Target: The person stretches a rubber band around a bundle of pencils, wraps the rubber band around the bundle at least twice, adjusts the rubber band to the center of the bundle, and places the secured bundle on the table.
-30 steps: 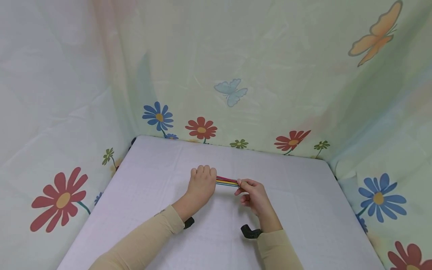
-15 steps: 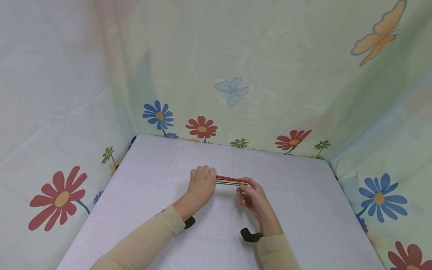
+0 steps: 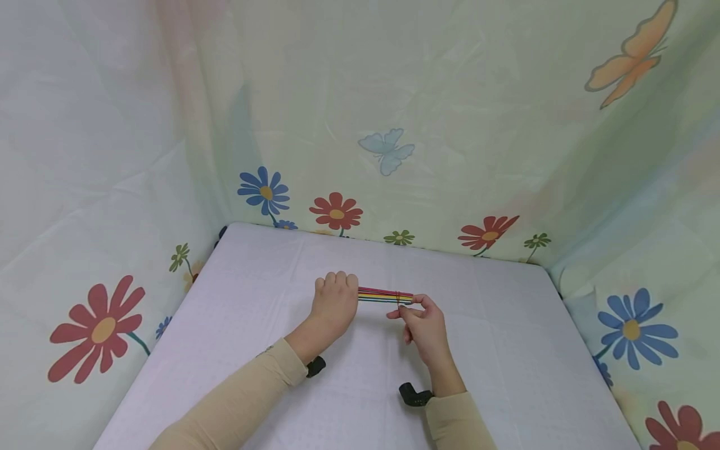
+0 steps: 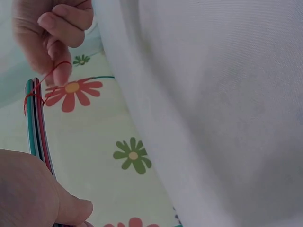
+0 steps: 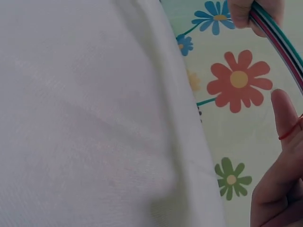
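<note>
My left hand (image 3: 334,303) grips a bundle of thin coloured sticks (image 3: 378,295), red, yellow, black and teal among them, held level above the table. The sticks stick out to the right of that fist; their other end is hidden. A thin red rubber band (image 4: 34,96) crosses the bundle near its free end. One loop of it stretches to my right hand (image 3: 429,328), where it runs round a finger, also seen in the right wrist view on the finger (image 5: 283,113). In the head view the right index finger reaches the tips of the sticks.
A white-covered table (image 3: 253,400) lies beneath both hands. Fabric walls printed with flowers and butterflies stand at its back and sides. Black curved pieces (image 3: 415,395) jut from the wrists near the beige sleeves.
The right fingers have drawn from the bundle's end to below it, leaving the stick tips and the red band in sight. Both hands have risen slightly in view; the left keeps its grip.
</note>
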Demonstrator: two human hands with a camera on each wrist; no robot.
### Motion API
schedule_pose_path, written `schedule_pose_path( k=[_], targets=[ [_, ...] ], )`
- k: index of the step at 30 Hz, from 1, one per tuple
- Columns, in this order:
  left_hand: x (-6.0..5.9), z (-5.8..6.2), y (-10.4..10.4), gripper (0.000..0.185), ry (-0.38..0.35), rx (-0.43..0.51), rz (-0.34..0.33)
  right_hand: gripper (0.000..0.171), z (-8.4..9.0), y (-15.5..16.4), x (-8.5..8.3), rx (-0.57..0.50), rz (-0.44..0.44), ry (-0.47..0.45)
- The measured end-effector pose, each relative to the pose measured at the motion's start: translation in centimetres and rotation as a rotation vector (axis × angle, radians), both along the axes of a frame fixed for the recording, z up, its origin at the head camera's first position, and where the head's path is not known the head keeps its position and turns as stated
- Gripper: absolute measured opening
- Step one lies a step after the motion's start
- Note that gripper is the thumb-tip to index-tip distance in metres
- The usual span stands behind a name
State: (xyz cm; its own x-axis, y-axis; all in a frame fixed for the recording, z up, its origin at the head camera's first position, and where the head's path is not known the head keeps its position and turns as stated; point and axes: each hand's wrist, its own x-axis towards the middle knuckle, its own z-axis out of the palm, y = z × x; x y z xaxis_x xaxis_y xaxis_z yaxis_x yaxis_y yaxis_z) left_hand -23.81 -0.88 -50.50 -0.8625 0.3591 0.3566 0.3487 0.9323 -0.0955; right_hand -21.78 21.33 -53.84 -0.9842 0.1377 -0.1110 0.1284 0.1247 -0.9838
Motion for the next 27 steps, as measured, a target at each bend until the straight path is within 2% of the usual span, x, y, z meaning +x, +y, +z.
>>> schedule_pose_path(
  k=[9,13,16,22,27],
  targets=[
    [0.2,0.6,0.1,0.023,-0.005,0.007,0.017,0.009,-0.4,-0.4,0.3,0.159,-0.05,0.058],
    [0.1,0.5,0.1,0.022,-0.038,0.017,0.023,0.006,-0.6,-0.4,0.2,0.237,-0.029,0.084],
    [-0.1,0.4,0.1,0.021,-0.074,0.037,0.03,0.01,-0.9,-0.5,0.3,0.251,0.011,0.124],
    [-0.5,0.2,0.3,0.019,-0.127,0.069,0.045,0.017,-2.1,-0.7,1.0,0.152,0.08,0.258],
    [-0.5,0.3,0.6,0.02,-0.139,0.095,0.052,0.021,-2.8,-1.6,2.0,-0.002,0.115,0.408]
  ],
)
